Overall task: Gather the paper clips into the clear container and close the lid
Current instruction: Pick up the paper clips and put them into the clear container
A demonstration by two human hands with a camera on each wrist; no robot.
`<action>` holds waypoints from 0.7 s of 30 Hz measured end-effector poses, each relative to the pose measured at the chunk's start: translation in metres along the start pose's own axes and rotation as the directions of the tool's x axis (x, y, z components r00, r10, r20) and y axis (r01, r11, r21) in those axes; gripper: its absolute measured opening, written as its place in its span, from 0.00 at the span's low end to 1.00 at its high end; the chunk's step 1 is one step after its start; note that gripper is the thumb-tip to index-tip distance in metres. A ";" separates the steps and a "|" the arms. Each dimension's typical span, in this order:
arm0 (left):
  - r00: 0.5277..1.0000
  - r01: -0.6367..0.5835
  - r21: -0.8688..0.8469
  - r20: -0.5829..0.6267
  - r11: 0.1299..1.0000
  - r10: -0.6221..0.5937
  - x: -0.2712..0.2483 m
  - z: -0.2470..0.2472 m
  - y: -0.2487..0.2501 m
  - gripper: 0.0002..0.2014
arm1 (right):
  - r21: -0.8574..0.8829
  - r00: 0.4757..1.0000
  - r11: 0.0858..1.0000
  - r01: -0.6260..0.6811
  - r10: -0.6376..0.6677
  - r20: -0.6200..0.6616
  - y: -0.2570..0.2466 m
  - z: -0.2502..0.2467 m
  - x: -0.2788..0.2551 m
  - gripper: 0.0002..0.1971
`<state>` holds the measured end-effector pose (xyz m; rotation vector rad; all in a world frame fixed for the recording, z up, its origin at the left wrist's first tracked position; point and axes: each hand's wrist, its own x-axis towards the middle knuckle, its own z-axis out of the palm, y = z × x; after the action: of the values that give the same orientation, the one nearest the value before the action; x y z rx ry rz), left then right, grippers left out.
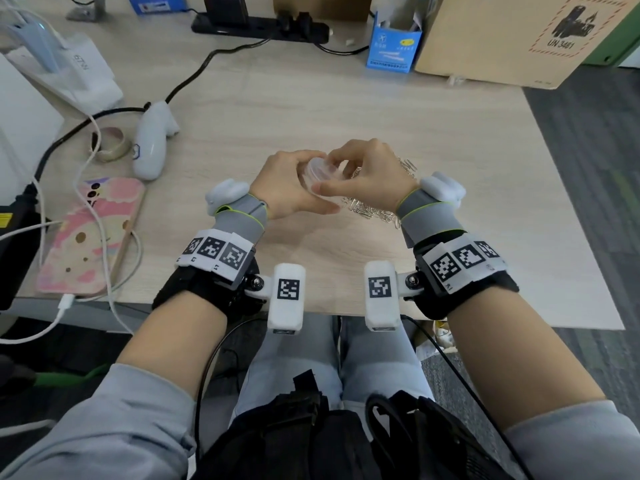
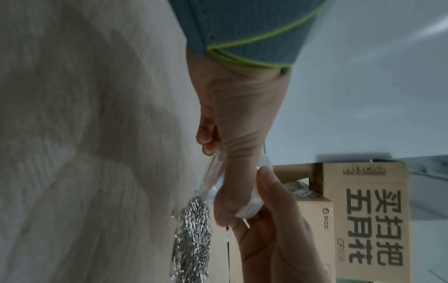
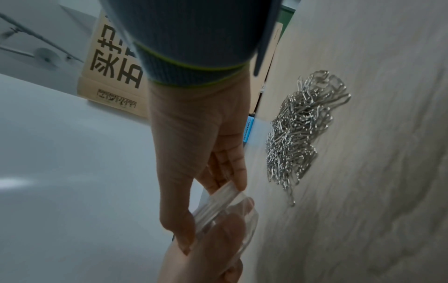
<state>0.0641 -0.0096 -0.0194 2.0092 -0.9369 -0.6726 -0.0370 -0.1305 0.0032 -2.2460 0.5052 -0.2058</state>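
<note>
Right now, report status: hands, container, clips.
Left hand and right hand both grip the clear container above the desk. Paper clips still piled on the desk. Nothing blocking.

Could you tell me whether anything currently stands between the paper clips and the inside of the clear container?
Yes, the lid. It looks seated on the clear container, which the left hand holds above the desk while the right hand grips the lid. The paper clips lie heaped on the desk beside it.

You sit at a light wood desk (image 1: 346, 98) | dark grey carpet floor (image 1: 595, 168) on your right | big brown box (image 1: 502, 36) at the back
</note>
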 end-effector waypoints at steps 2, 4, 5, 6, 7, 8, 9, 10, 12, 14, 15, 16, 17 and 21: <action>1.000 0.007 -0.051 0.009 0.999 -0.006 0.000 -0.004 -0.005 0.31 | 0.022 0.999 1.000 0.008 -0.008 0.031 0.000 0.001 0.002 0.19; 0.999 0.030 -0.099 -0.015 0.995 -0.032 0.001 -0.007 -0.011 0.29 | 0.054 1.000 0.999 0.005 -0.007 0.029 0.002 0.006 0.007 0.21; 0.998 0.050 -0.123 -0.026 0.991 -0.053 0.002 -0.009 -0.014 0.29 | 0.066 1.000 0.998 0.000 -0.002 0.027 0.002 0.010 0.009 0.21; 0.996 0.072 -0.146 -0.036 0.987 -0.078 0.004 -0.012 -0.018 0.29 | 0.073 0.999 0.997 -0.012 0.009 0.035 0.001 0.015 0.012 0.20; 0.994 0.097 -0.162 -0.036 0.982 -0.104 0.005 -0.013 -0.021 0.29 | 0.081 0.999 0.997 -0.017 0.014 0.041 0.001 0.019 0.014 0.20; 0.992 0.118 -0.172 -0.030 0.978 -0.125 0.006 -0.014 -0.023 0.29 | 0.087 0.999 0.996 -0.017 0.013 0.042 0.001 0.022 0.015 0.20; 0.990 0.136 -0.176 -0.021 0.975 -0.142 0.006 -0.015 -0.025 0.29 | 0.087 0.999 0.996 -0.012 0.009 0.039 0.002 0.025 0.015 0.20; 0.988 0.148 -0.182 -0.014 0.972 -0.153 0.007 -0.016 -0.026 0.28 | 0.082 0.999 0.997 -0.003 0.000 0.037 0.003 0.026 0.015 0.19; 0.984 0.171 -0.207 -0.015 0.963 -0.178 0.008 -0.019 -0.029 0.27 | 0.071 0.999 0.997 0.018 -0.021 0.033 0.004 0.031 0.018 0.18; 0.979 0.193 -0.231 -0.026 0.954 -0.204 0.010 -0.021 -0.031 0.27 | 0.096 0.999 0.995 0.038 -0.041 0.033 0.003 0.035 0.022 0.17; 0.975 0.207 -0.233 -0.035 0.950 -0.221 0.011 -0.022 -0.032 0.28 | 0.124 0.998 0.991 0.051 -0.056 0.037 0.003 0.036 0.024 0.17; 0.971 0.219 -0.230 -0.041 0.948 -0.234 0.013 -0.023 -0.032 0.30 | 0.151 0.997 0.987 0.061 -0.068 0.040 0.002 0.037 0.026 0.17; 0.969 0.229 -0.229 -0.040 0.946 -0.244 0.014 -0.024 -0.032 0.31 | 0.180 0.996 0.981 0.067 -0.076 0.044 0.003 0.037 0.028 0.17; 0.973 0.223 -0.225 -0.012 0.948 -0.231 0.018 -0.028 -0.032 0.32 | 0.343 0.997 0.940 -0.004 -0.022 0.071 0.006 0.033 0.034 0.12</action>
<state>0.1063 0.0012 -0.0333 1.9363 -0.5824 -0.8239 0.0023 -0.1256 -0.0239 -1.9078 0.3864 -0.1986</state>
